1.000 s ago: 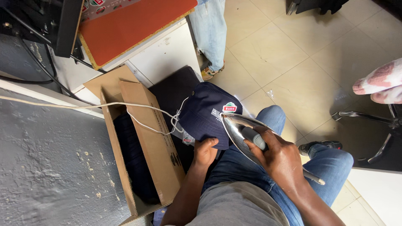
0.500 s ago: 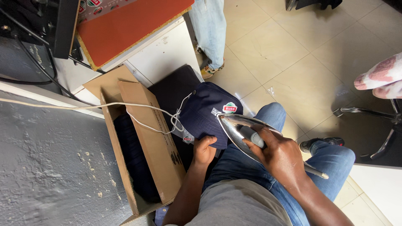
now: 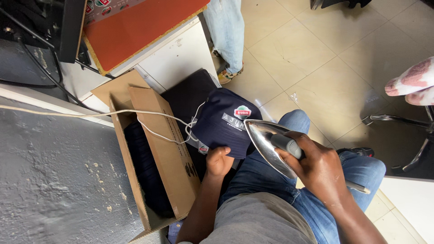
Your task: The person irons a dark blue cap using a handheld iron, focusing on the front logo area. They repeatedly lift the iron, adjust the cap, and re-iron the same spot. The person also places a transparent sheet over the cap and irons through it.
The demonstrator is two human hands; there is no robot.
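The right hand (image 3: 318,169) grips the grey handle of an iron (image 3: 269,144); its fingers (image 3: 298,143) are curled tight around the handle. The polished metal plate of the iron is tilted on edge and faces away from those fingers, toward the cap. The tip of the iron lies just beside the crown of the cap, above the fingers in the frame.

The left hand (image 3: 219,161) holds a navy cap (image 3: 226,122) from below. Its fingers are folded inward against the lower edge of the cap, pressed together; the fingertips themselves are hidden by the fabric. The cap rests on the lap, just above the knuckles of the left hand and between the two hands. A round badge on the cap faces up.

A white cord (image 3: 153,116) runs from the cap side, left of the left-hand fingers, across an open cardboard box (image 3: 167,158). The box stands directly to the left of the left forearm and contains dark fabric.

Blue jeans (image 3: 361,167) lie beneath both hands.
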